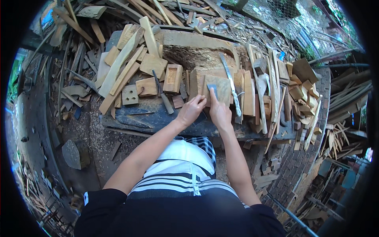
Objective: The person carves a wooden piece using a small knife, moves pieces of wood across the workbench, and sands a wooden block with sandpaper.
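Observation:
A flat wooden block [222, 89] lies on the dark worktop [142, 116] in front of me. My right hand [220, 112] presses a small grey metal blade [212, 88] onto the block, index finger stretched along it. My left hand [191, 110] rests beside it, fingers curled at the block's lower left edge. Whether the left hand grips anything is hidden.
A carved wooden mould [173, 78], a square block with holes [130, 94], a chisel with wooden handle [163, 94] and a long metal file [230, 83] lie around. Planks and offcuts pile up behind and to the right [276, 91]. A grey stone [72, 154] sits on the ground left.

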{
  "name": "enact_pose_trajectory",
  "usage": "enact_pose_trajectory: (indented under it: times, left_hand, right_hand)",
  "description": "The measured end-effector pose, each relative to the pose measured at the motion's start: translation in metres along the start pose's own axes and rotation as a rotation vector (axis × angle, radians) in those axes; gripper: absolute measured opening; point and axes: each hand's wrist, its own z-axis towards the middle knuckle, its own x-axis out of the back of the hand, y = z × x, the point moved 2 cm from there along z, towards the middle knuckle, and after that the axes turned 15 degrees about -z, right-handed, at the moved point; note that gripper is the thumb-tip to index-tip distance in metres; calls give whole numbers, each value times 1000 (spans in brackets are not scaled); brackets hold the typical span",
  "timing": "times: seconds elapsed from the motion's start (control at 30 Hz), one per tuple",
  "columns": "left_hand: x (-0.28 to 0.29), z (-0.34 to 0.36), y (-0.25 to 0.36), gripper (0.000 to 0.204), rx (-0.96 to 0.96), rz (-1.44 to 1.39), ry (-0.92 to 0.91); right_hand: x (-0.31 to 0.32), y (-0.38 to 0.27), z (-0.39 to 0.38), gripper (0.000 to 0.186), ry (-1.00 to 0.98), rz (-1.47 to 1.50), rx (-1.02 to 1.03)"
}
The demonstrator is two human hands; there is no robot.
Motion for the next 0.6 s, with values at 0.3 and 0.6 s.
enact_pose_trajectory:
  times: [0.3, 0.6]
  left_hand:
    - [7, 11, 10, 18, -105, 257, -40]
    - [4, 5, 6, 19, -179, 397, -36]
  right_hand:
    - [0, 5, 21, 59, 35, -43, 15]
    - [1, 0, -1, 59, 2, -70, 40]
